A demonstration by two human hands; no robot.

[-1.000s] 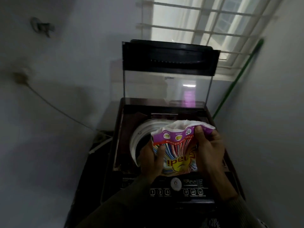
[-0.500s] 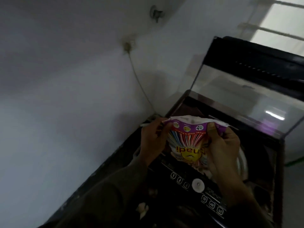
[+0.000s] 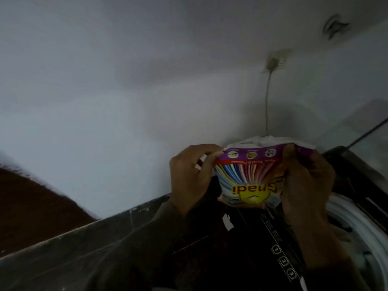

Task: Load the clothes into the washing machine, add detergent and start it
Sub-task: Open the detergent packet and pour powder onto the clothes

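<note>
Your left hand (image 3: 189, 175) pinches the top left corner of the detergent packet (image 3: 249, 177) with curled fingers, and your right hand (image 3: 304, 181) grips its right side, thumb over the purple band. The packet is held in the air, print upside down to you, over the dark top of the washing machine (image 3: 352, 175), just above the numbered control panel (image 3: 282, 261) and left of the white drum rim (image 3: 357, 223). Behind it a cord (image 3: 267, 106) runs up the wall to a socket (image 3: 275, 59).

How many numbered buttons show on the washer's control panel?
3: button 1, button 2, button 3, in a row on the control panel beside the right forearm; more may be hidden.
</note>
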